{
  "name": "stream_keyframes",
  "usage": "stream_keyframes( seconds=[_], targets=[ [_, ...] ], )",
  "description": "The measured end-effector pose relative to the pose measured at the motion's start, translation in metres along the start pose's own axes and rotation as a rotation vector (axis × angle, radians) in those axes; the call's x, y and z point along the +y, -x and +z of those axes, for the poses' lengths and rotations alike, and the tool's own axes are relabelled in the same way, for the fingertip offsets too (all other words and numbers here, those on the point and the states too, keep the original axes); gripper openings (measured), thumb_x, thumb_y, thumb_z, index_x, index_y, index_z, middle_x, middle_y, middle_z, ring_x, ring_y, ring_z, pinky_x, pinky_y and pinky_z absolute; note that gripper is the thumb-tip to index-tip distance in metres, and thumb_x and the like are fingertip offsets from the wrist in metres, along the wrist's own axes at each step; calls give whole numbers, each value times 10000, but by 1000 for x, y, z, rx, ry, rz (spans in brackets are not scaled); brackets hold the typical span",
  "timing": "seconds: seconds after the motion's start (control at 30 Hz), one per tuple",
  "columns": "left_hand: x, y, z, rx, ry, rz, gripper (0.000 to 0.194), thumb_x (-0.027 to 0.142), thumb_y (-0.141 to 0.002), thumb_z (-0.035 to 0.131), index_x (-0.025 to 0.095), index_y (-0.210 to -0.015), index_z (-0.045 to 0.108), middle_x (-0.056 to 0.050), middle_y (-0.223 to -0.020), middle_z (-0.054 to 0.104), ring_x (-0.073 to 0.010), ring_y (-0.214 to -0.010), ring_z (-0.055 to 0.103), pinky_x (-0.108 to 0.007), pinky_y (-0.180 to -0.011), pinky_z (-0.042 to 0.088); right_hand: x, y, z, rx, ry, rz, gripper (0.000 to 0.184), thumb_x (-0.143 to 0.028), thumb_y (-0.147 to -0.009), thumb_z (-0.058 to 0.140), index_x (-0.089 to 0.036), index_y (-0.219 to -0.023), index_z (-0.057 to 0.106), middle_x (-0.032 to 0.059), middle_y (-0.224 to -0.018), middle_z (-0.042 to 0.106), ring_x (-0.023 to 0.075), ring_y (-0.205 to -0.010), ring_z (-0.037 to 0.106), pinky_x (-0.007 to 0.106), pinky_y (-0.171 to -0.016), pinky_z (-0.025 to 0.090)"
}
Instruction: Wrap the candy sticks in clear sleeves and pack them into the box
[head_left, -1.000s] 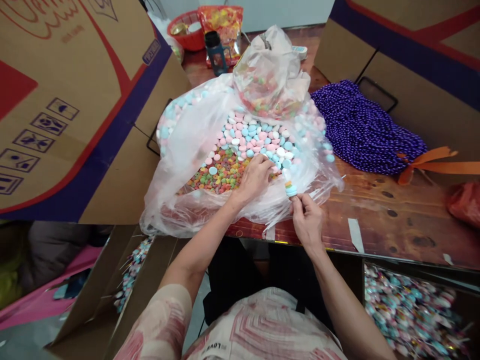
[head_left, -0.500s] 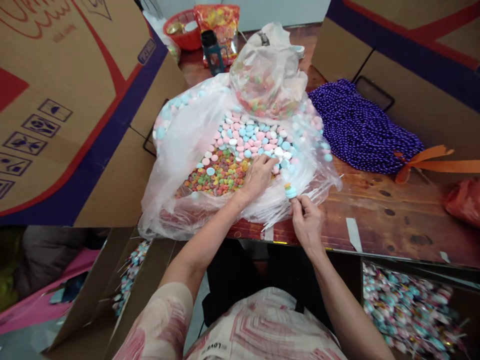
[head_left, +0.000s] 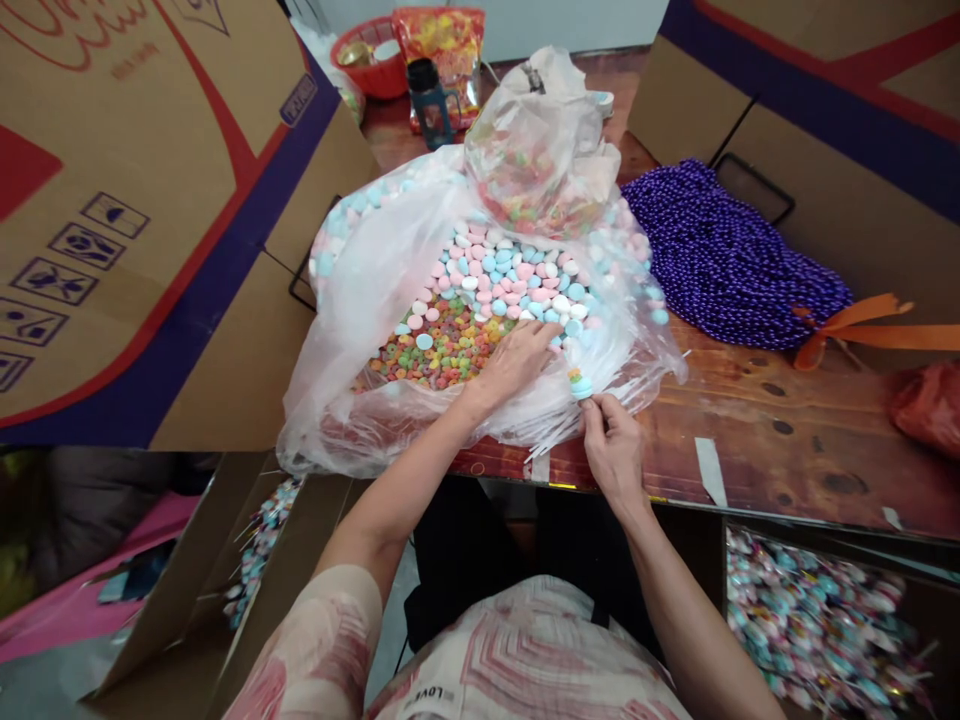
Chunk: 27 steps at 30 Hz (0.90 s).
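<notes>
My right hand (head_left: 615, 440) pinches the lower end of a small candy stick (head_left: 580, 384), which has a blue round candy and orange and green rings stacked on it. My left hand (head_left: 517, 362) reaches over the open plastic bag (head_left: 352, 300), fingers bent together, with a pink candy (head_left: 555, 348) showing at the fingertips. Pink, blue and white candies (head_left: 517, 275) fill the back of the bag. Colourful ring candies (head_left: 457, 345) lie left of my left hand. White sticks (head_left: 551, 430) are bunched at the bag's front right.
A tied clear bag (head_left: 540, 160) sits on the candies. Big cartons (head_left: 187, 200) stand at both sides. Purple beaded cords (head_left: 727, 260) lie right. Behind are a dark bottle (head_left: 429, 105) and a red basket (head_left: 375, 75). Below the table, a box holds wrapped candies (head_left: 817, 620).
My left hand has shifted slightly right and toward me, nearer the candy stick. My right hand keeps its hold on the candy stick almost in place.
</notes>
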<state>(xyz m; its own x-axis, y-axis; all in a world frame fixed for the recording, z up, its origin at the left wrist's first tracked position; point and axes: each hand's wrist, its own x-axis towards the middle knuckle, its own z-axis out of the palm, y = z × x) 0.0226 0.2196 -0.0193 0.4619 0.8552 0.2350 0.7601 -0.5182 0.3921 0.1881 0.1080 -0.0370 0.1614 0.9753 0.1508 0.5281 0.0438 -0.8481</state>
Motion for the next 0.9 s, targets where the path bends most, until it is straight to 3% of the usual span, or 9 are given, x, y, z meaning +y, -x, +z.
stream_keyframes(
  seconds=[0.17, 0.33, 0.43, 0.53, 0.7, 0.9],
  targets=[
    [1, 0, 5, 63, 110, -24, 271, 118, -900, 529, 171, -1121, 678, -119, -1088, 649, -249, -1063, 587, -358, -913, 477, 1, 0, -1, 10, 2, -17, 289, -361, -946, 490, -223, -696, 534, -46, -575, 485, 121, -530, 449, 251, -566, 350],
    [0, 13, 2, 292, 728, -259, 249, 215, -894, 573, 175, -1114, 684, -87, -1065, 690, -210, -984, 640, -336, -905, 499, -6, 1, -2, -10, -24, -38, 262, -350, -949, 495, -218, -732, 563, -45, -581, 495, 122, -535, 455, 253, -572, 357],
    [2, 22, 0, 315, 1092, -364, 260, 299, -835, 679, 178, -1065, 697, -65, -1041, 712, -193, -932, 665, -317, -865, 517, -16, 2, 0, -38, -40, -71, 266, -336, -954, 495, -214, -729, 568, -51, -572, 485, 112, -519, 443, 248, -565, 352],
    [6, 30, -1, 346, 1291, -438, 315, 365, -758, 781, 195, -1013, 708, -43, -1009, 725, -177, -909, 679, -310, -858, 523, -24, 3, 6, -50, -29, -109, 261, -325, -954, 493, -212, -736, 582, -54, -566, 475, 107, -509, 435, 244, -562, 351],
    [9, 38, 0, 388, 1390, -432, 305, 358, -752, 807, 216, -1004, 711, -30, -1015, 740, -159, -945, 691, -306, -902, 532, -26, 4, 13, -49, 0, -112, 260, -321, -948, 484, -210, -735, 582, -54, -569, 472, 102, -509, 420, 242, -562, 340],
    [4, 42, 8, 465, 1243, -360, 298, 372, -791, 776, 198, -1028, 730, -50, -1018, 755, -165, -915, 695, -298, -875, 544, -30, 0, 11, -85, 50, -120, 237, -300, -924, 488, -203, -734, 593, -64, -554, 416, 96, -512, 378, 239, -558, 311]
  ],
)
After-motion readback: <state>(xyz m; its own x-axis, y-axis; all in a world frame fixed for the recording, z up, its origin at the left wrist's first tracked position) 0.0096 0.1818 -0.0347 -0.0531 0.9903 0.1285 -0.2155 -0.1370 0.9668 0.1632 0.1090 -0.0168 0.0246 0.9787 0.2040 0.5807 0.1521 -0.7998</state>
